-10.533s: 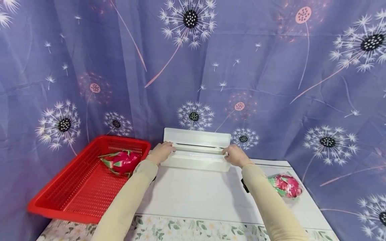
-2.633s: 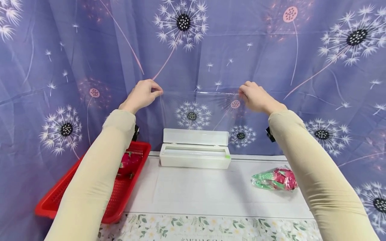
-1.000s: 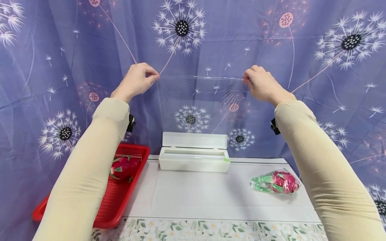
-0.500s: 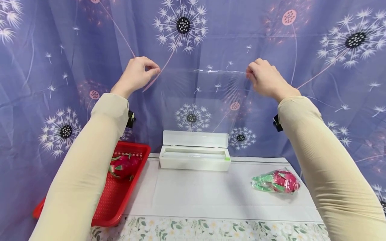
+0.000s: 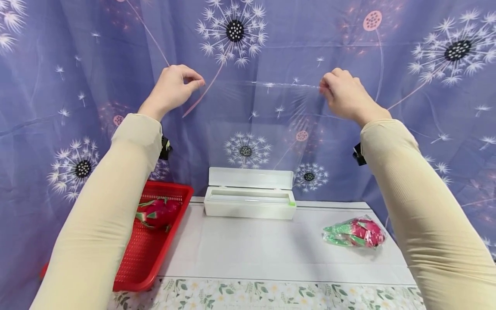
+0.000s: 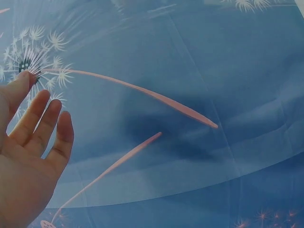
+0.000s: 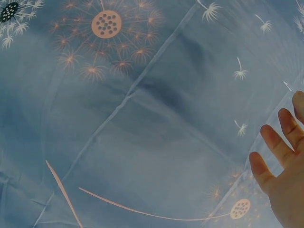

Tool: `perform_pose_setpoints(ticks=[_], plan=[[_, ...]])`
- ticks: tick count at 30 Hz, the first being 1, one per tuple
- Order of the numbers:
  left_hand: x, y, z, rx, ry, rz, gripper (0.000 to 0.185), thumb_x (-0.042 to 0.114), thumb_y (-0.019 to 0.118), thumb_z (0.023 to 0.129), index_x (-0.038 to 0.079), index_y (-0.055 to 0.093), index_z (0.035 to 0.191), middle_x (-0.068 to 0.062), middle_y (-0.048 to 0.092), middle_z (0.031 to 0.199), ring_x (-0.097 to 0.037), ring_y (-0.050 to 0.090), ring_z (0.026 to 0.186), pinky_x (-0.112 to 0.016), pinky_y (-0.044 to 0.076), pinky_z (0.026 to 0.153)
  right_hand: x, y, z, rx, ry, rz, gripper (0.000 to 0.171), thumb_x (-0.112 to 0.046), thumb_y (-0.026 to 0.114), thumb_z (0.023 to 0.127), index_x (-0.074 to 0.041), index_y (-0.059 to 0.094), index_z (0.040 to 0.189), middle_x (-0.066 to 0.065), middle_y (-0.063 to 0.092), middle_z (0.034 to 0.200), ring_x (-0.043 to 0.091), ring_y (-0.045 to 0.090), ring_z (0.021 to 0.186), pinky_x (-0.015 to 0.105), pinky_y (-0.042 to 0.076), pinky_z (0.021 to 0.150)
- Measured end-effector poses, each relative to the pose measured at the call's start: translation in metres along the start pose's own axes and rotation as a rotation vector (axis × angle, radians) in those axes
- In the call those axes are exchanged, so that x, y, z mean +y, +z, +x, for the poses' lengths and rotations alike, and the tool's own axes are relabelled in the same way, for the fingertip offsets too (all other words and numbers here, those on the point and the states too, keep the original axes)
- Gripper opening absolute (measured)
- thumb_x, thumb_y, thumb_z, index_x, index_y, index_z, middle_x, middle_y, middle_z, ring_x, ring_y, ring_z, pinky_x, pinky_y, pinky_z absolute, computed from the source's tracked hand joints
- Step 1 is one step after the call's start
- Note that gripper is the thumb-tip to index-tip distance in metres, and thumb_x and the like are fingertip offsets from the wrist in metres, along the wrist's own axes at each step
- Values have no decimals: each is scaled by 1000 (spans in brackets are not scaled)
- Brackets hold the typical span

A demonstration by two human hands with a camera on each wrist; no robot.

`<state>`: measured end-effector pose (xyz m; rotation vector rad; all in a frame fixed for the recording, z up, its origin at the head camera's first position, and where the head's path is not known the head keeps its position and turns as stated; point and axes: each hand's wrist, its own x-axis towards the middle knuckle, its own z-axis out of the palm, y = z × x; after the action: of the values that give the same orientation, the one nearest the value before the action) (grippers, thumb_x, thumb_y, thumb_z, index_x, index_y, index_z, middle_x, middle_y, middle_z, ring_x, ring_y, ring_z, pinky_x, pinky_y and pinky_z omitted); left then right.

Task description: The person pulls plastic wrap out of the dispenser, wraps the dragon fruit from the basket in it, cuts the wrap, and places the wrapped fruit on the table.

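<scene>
A sheet of clear plastic wrap (image 5: pixel 271 85) is stretched upright between my hands, its top edge a shiny line. My left hand (image 5: pixel 170 88) pinches its left corner between thumb and index finger, while my right hand (image 5: pixel 346 95) pinches the right corner. Down below, the sheet runs to a white wrap dispenser box (image 5: pixel 249 211) whose lid (image 5: pixel 251 178) stands up at the back; a roll (image 5: pixel 249 199) lies inside. In the left wrist view, the other fingers of my left hand (image 6: pixel 38 152) spread loosely. My right hand (image 7: pixel 285 161) shows partly in its wrist view.
A red basket (image 5: pixel 149 267) at left holds a dragon fruit (image 5: pixel 160 213), partly behind my left sleeve. Another dragon fruit (image 5: pixel 362 232), wrapped in film, lies at right on the white tabletop (image 5: pixel 252 249). A blue dandelion-print curtain (image 5: pixel 294 26) hangs behind.
Both hands were at the box's ends; since then they have risen high above it, pulling the wrap upward. Over the last second they climbed further and spread slightly apart. The box stayed put.
</scene>
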<state>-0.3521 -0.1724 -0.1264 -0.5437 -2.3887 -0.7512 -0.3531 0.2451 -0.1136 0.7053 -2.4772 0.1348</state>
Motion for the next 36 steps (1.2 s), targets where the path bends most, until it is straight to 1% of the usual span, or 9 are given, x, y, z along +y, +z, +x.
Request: perform_pose_setpoints(ticks=[7,13,19,25,29,36], plan=[[6,-6,3,10,4,5,26,23,60,98,4,74,111,-9,65,110,-19,56,101,-32,41,88,-2,-8,2,7,21,-28,15,-8,43,100,0,55,104,22,50,110,46,42,108,63,32,83],[10,-11,3,11,-5,19,28,25,59,99,5,73,112,-7,64,112,-17,55,100,-27,40,83,-3,-14,5,7,32,-44,15,-9,43,100,0,55,103,22,49,109,46,41,108,63,32,81],[9,-13,5,23,-4,26,28,26,59,98,6,74,112,-7,64,110,-15,54,97,-25,39,83,-5,-17,5,11,43,-35,18,-10,43,101,2,55,107,23,49,110,47,41,109,63,32,84],[8,-13,2,17,-11,23,29,28,59,99,7,73,112,-6,65,112,-14,54,95,-23,39,78,-7,-15,1,34,30,-1,20,-11,43,102,3,55,108,24,49,108,47,41,107,63,32,84],[9,-13,-2,6,-11,14,30,29,58,99,7,73,113,-6,64,112,-15,55,96,-25,39,78,-7,-13,-2,36,18,7,20,-11,43,102,4,55,108,24,49,109,47,41,107,64,32,84],[7,-8,-8,-41,-24,-16,31,29,58,99,7,71,116,-6,63,114,-18,54,104,-32,41,84,-5,-4,-10,48,-27,-5,12,-6,48,99,2,55,102,23,51,104,46,43,102,62,34,78]])
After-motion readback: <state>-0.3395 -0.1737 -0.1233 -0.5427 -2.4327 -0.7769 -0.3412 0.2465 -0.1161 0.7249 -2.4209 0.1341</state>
